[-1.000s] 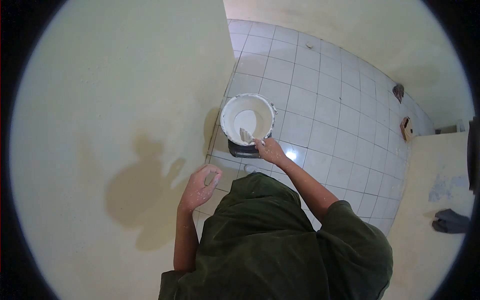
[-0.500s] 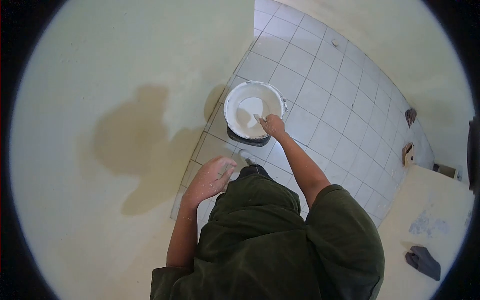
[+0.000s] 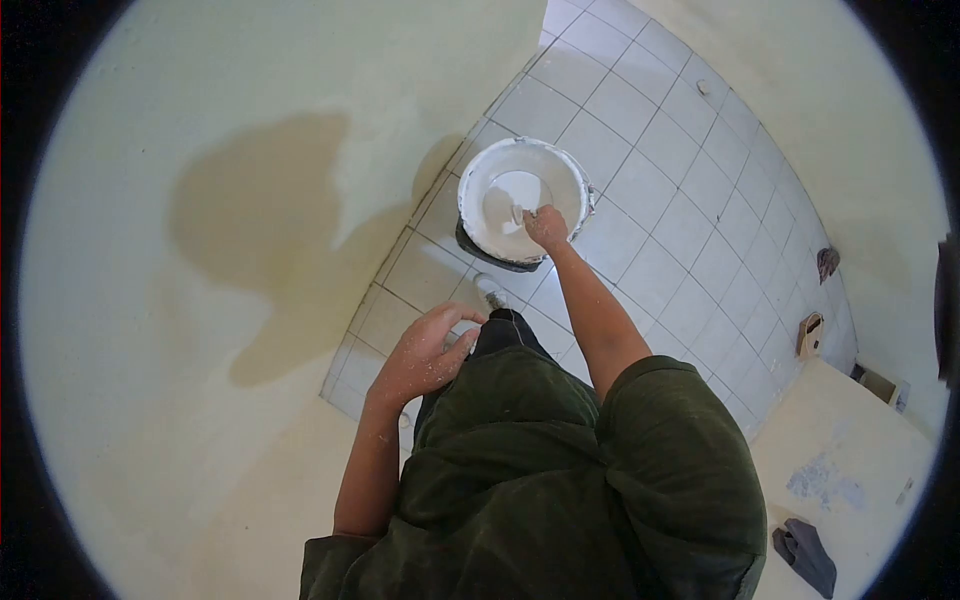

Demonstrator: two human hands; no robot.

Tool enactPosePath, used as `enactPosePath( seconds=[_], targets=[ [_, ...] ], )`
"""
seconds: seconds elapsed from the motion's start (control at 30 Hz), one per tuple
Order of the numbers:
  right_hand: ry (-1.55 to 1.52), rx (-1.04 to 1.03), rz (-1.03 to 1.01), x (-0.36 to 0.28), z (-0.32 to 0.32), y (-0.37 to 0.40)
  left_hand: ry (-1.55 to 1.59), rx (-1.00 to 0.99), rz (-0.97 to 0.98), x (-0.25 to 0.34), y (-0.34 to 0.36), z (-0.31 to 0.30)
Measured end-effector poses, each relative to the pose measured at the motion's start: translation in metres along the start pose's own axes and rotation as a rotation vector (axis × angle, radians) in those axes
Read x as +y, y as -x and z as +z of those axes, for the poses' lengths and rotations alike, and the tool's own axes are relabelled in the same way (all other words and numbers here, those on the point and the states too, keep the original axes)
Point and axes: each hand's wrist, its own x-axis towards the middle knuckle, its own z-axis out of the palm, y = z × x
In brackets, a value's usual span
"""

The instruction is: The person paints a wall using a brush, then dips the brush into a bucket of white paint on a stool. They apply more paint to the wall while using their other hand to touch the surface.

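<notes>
A white bucket, its rim smeared, stands on something dark on the floor and holds a pale whitish mix. My right hand reaches over the near rim, fingers closed around a small whitish flat-ended tool whose exact kind I cannot tell. The tool's end overlaps the mix in this view. Lower down, my left hand is beside my dark-trousered leg, with fingers curved, thumb apart and nothing between them. White specks dot both hands.
A pale wall rises close on the left, carrying my shadow. Light floor tiles stretch right. Farther right are a beige holder-like object, a crumpled brown item, and a dark cloth on a pale ledge.
The view has shifted, so the bucket appears higher and farther right. My right hand has moved slightly farther over the bucket, and the tool shows a broader face. My left hand stays empty.
</notes>
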Motion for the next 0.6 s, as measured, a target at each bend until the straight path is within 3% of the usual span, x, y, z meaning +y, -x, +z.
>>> enactPosePath(
  seconds=[0.6],
  targets=[
    [0.0, -0.038, 0.09, 0.005, 0.035, -0.021, -0.011, -0.01, -0.069, -0.009, -0.01, 0.011]
  ],
)
